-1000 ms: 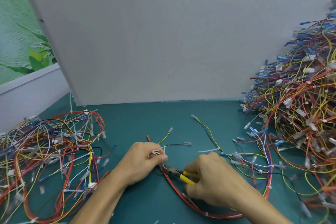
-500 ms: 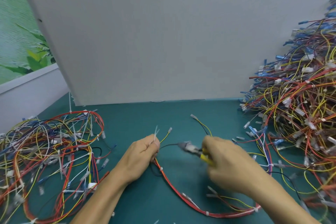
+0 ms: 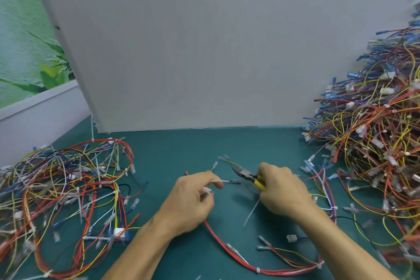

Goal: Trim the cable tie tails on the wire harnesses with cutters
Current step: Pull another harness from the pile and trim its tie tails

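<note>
Our left hand (image 3: 193, 202) sits just left of the middle of the green table (image 3: 181, 154), fingers curled, thumb and forefinger pinched on the near end of a red wire harness (image 3: 214, 234). A small white piece shows at the fingertips, too blurred to name. From that hand the harness curves toward us and off to the right across the table, bound by a white tie low down. Our right hand (image 3: 281, 191) is just beside the left one, fingers wrapped round the yellow handles of the cutters (image 3: 250, 176). The cutter nose points left and away from us, apart from the left hand and clear of the harness; we cannot tell whether the jaws stand open or closed, since that part is smeared. A loose white tie strip (image 3: 251, 212) shows slanted just under the right hand, also blurred. A flat tangle of wires (image 3: 68, 188) lies on the table at far left, and a much taller heap of wires (image 3: 375, 143) fills the right side. A grey board (image 3: 204, 52) stands upright at the back of the table.
</note>
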Available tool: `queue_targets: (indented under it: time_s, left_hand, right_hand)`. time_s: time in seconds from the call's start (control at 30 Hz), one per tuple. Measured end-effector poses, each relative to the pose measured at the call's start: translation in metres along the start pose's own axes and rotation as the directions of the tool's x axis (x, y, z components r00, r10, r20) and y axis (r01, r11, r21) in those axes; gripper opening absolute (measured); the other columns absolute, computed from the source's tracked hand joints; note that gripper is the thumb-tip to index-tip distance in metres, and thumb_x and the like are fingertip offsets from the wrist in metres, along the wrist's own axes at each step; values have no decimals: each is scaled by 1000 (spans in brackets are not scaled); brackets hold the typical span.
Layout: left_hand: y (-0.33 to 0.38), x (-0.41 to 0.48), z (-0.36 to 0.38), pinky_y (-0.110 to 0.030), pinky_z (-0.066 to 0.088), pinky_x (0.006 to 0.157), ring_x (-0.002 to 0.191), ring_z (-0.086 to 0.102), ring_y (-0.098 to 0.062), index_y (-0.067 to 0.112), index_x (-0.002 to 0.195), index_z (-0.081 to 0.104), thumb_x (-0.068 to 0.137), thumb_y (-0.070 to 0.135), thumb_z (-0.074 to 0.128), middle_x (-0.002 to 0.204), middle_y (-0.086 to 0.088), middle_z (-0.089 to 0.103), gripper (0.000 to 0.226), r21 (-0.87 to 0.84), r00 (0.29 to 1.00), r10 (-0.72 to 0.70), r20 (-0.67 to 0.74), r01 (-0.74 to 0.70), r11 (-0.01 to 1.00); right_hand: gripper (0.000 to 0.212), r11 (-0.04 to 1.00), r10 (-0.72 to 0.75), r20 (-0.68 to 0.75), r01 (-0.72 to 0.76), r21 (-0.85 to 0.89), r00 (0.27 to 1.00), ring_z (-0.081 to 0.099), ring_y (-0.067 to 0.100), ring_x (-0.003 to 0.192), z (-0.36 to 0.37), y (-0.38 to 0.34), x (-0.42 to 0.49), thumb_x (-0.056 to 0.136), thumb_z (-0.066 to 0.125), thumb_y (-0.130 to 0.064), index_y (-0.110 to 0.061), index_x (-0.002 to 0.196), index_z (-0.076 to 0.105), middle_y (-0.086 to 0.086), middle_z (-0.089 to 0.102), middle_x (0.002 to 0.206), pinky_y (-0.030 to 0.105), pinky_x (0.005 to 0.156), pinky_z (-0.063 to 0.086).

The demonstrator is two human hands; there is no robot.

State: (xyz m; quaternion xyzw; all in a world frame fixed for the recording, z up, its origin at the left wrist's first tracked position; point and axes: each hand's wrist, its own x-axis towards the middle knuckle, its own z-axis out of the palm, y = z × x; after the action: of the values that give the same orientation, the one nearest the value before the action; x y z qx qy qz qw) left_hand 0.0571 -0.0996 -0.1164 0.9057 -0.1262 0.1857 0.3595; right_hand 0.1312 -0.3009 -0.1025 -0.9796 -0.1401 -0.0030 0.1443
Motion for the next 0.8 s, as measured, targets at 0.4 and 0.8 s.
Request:
queue_targets:
  time_s: [0.4, 0.8]
  left_hand:
    - [20, 0, 12, -14, 33, 66, 66, 41, -8, 16, 93, 76, 68, 9, 80, 63, 3, 48, 26, 175, 923, 372, 94, -383, 907]
    - [15, -5, 22, -20, 44, 59, 60, 54, -16, 13, 79, 74, 84, 18, 66, 62, -1, 58, 11, 135, 933, 315, 174, -340, 931]
  right_hand:
    - [19, 704, -50, 278, -163, 691, 959, 52, 19, 63, -5, -12, -20, 71, 75, -14, -18, 76, 58, 5, 60, 70, 34, 61, 45]
    - [12, 611, -96, 272, -159, 776, 957, 46, 12, 48, -12, -9, -26, 71, 71, -7, -13, 80, 65, 3, 63, 63, 23, 46, 35]
